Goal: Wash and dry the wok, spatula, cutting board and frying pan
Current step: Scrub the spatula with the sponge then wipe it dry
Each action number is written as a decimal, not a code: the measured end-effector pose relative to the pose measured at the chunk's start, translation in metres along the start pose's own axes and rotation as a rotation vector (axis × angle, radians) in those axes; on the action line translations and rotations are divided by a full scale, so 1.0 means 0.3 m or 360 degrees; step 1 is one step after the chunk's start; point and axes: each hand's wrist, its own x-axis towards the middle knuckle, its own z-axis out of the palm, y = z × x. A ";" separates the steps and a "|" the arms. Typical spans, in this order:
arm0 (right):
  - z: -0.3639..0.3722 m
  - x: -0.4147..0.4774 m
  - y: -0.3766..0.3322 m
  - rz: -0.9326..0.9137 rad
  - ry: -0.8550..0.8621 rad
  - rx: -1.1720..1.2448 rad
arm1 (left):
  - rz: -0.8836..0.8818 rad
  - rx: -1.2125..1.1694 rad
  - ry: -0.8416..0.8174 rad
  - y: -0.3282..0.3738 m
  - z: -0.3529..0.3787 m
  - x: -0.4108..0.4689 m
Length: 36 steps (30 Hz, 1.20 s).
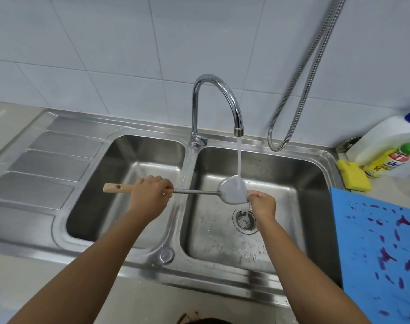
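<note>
The white tiled wall (106,54) fills the top of my view, and below it the steel sink (176,230) spreads across the pale worktop (152,305), with a ribbed drainboard (47,164) on the left and 2 basins. The left basin (129,183) holds nothing that I can see; the right basin (281,206) is wet and speckled with drops. On the worktop at the right, the blue cutting board (374,249) lies flat, its edge over the sink's right rim and its face spotted with purple stains. The curved chrome tap (194,113) rises from the ridge between the basins and pours a stream of water (239,155) into the right one. A metal hose (274,148) hangs in a loop against the wall behind that basin. In the far right corner stands a white bottle (386,134) with a blue pump, a yellow bottle (391,162) with a green cap leans in front of it, and a yellow sponge (353,175) lies just beside them at the sink's rim. I hold the spatula (194,191) level across both basins, its blade under the stream. My left hand (150,191) grips the wooden handle where it meets the metal shaft, and my right hand (262,204) has its fingers curled on the blade's right edge. The round drain strainer (245,220) sits just below my right hand.
</note>
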 end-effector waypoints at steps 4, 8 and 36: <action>-0.017 0.010 -0.008 0.0027 -0.0089 0.0002 | -0.0082 -0.0079 -0.0098 -0.019 0.026 -0.031; 0.003 -0.001 -0.012 0.0037 -0.0139 -0.0035 | -0.0138 -0.0130 -0.0161 -0.051 0.045 -0.071; 0.489 0.078 -0.355 -0.1416 -0.0037 -0.2119 | -0.0400 -0.0476 -0.0626 -0.101 0.084 -0.066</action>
